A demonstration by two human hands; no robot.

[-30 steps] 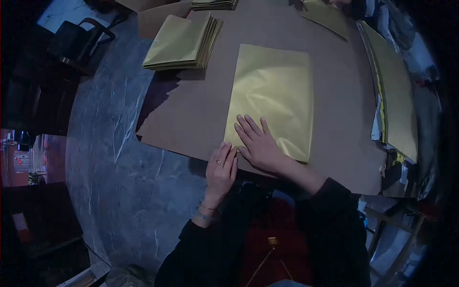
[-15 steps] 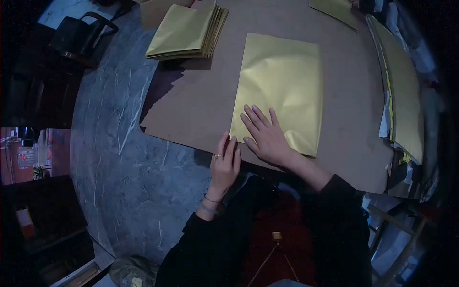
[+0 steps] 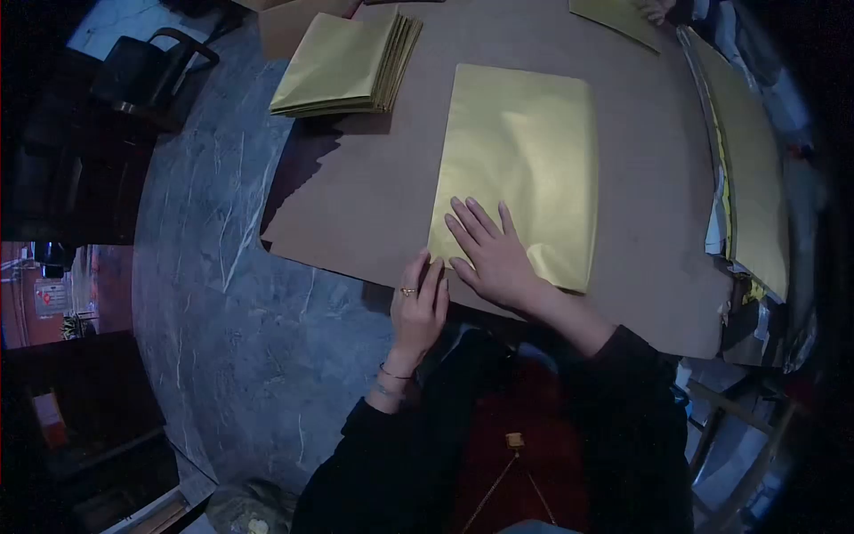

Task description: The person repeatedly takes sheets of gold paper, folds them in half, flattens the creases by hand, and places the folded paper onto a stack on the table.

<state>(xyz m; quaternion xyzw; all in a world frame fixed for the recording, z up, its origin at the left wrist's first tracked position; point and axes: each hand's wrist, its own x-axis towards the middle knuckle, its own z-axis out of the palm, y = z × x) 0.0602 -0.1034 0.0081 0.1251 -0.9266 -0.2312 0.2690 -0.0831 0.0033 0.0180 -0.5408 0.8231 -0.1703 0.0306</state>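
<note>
A flat gold paper piece (image 3: 525, 133), which looks like an envelope, lies on the brown cardboard-covered table (image 3: 356, 205). My right hand (image 3: 500, 267) rests palm down on its near left part, fingers spread. Beside it, my left hand (image 3: 418, 307) has its fingers stretched out to the near left corner, the fingertips touching or very close to the edge. A gold ring is on one finger. The near right corner of the paper bulges up slightly beside my right wrist.
A stack of similar gold pieces (image 3: 342, 62) lies at the far left, near a cardboard box (image 3: 289, 27). Along the right edge stands a gold-covered bundle (image 3: 743, 169). At the top right, another person's hand (image 3: 654, 9) touches a gold sheet (image 3: 614, 20). A black chair (image 3: 147, 71) stands left.
The creases on the gold paper have shifted, and its far part looks smoother. My hands have barely moved. The other person's hand shows more clearly at the top right.
</note>
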